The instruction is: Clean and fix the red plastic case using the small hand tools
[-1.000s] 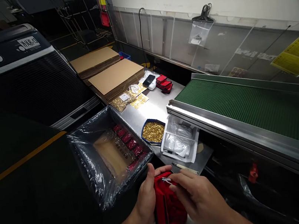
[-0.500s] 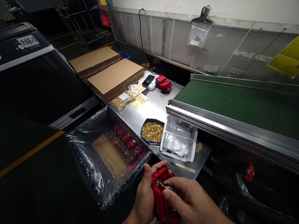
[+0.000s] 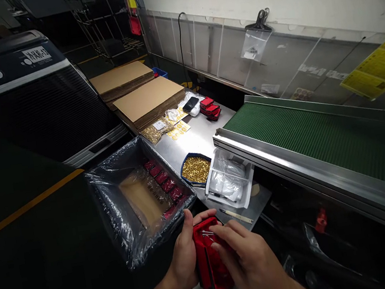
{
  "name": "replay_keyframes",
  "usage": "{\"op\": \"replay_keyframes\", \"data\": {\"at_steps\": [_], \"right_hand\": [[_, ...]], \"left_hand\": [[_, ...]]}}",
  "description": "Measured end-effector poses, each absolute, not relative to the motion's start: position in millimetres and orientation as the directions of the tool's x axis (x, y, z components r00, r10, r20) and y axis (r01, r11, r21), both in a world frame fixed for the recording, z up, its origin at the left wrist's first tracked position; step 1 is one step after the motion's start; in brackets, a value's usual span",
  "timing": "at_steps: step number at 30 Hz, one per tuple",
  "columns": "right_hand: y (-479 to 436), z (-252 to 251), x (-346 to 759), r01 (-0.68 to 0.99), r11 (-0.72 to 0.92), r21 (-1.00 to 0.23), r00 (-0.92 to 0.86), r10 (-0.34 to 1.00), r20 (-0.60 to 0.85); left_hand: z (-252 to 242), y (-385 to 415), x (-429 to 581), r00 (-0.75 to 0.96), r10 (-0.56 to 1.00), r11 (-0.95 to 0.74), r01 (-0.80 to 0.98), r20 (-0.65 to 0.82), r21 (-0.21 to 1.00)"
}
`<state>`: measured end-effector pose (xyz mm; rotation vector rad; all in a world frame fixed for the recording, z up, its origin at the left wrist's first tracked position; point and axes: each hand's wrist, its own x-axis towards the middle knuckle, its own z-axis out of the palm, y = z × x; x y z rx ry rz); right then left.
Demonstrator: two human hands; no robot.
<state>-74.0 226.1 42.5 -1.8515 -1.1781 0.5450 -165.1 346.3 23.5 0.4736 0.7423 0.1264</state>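
My left hand (image 3: 183,258) is wrapped around a small red-lined case (image 3: 220,280) with dark edges, which stands open low in the middle of the head view. Thin silvery metal pieces (image 3: 207,233) show in its upper part; their exact kind is too small to tell. With fingertips inside the case, my right hand (image 3: 254,253) pinches at these pieces, its thumb and forefinger bent around them. The palm of the right hand hides part of the case's right side.
A plastic-lined crate (image 3: 118,228) holding several red packets stands left. On the metal table (image 3: 198,136) are a blue tray of gold pieces (image 3: 196,169), a white tray of plastic bags (image 3: 226,178), and stacked red cases (image 3: 210,109). A green conveyor (image 3: 307,137) runs right.
My right fingers have shifted slightly up and spread a little at the metal pieces, so more of the red interior shows. My left hand keeps its hold on the case.
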Motion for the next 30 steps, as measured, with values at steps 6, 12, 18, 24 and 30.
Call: {"op": "replay_keyframes", "data": {"at_steps": [6,12,18,24,30], "right_hand": [[231,34,-68,0.795,-0.114,-0.595,0.345,0.893,0.290],[231,30,-63,0.812,-0.068,-0.580,0.295,0.905,0.306],[234,31,-60,0.796,-0.053,-0.603,0.292,0.906,0.306],[231,32,-51,0.747,-0.028,-0.665,0.335,0.879,0.340],[214,34,-54,0.562,0.033,-0.826,0.493,0.789,0.367]], "left_hand": [[27,347,-162,0.718,0.201,0.921,0.094,-0.666,0.378],[25,348,-163,0.714,0.167,0.937,0.099,-0.680,0.335],[24,347,-161,0.721,0.152,0.946,0.093,-0.677,0.311],[23,349,-159,0.767,0.116,0.959,0.079,-0.632,0.271],[25,353,-159,0.776,0.061,0.986,0.050,-0.628,0.158]]}}
